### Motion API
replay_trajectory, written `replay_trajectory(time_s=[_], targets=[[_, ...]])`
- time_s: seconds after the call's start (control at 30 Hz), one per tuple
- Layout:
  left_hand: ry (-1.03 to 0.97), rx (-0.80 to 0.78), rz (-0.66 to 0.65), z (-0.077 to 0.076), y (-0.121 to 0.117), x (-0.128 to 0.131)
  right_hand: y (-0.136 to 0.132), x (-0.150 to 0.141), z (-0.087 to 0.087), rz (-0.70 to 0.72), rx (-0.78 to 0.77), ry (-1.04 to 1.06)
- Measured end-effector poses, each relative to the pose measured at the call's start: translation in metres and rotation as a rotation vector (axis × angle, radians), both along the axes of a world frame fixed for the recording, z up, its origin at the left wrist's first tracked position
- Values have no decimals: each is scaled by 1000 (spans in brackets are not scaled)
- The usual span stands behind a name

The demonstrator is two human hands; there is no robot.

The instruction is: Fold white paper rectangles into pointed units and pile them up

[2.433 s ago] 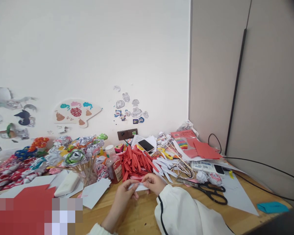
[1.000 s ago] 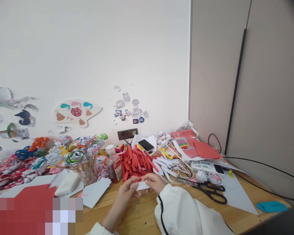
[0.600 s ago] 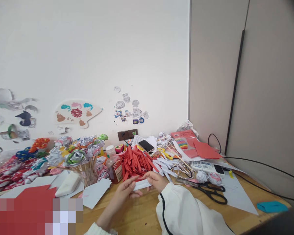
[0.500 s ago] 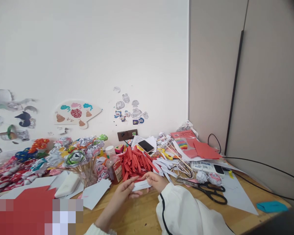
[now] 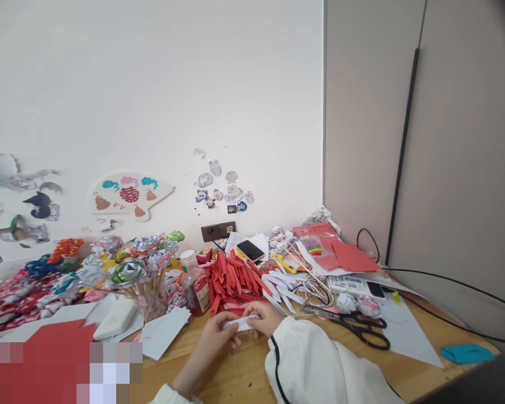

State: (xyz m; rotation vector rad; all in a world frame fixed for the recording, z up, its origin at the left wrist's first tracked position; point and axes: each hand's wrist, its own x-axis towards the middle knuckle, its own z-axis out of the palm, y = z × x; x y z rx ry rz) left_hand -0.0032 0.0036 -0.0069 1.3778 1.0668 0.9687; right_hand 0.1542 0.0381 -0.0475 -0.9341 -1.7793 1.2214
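Working the white paper strip (image 5: 242,324) well prob. called for light, even thumb pressure, edges lined up, paper taut but not pulled hard enough to tear. L hand (image 5: 219,331) pinched the strip's L end btwn thumb & fingers; R hand (image 5: 264,318) pinched its R end, fingers curled. The strip spanned the gap btwn them, over the table (image 5: 235,381). Just beyond both hands: pile of red strips (image 5: 234,280). Beyond R hand: loose white strips (image 5: 284,287); to its R, scissors (image 5: 347,321). Beyond L hand: bottle (image 5: 196,285).
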Motion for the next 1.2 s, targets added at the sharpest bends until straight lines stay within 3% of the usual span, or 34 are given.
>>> replay_trajectory(time_s=[0.5, 0.73, 0.9, 1.2], targets=[[-346, -180, -45, 7, -6, -6, -2, -5, 5, 94, 7, 199], [-450, -220, 19, 9, -8, -9, -9, -5, 9, 96, 53, 164], [-377, -206, -28, 12, -7, -7, -12, -5, 7, 18, 212, 82], [-322, -132, -32, 14, 0, -10, -9, -5, 10, 46, 89, 129]])
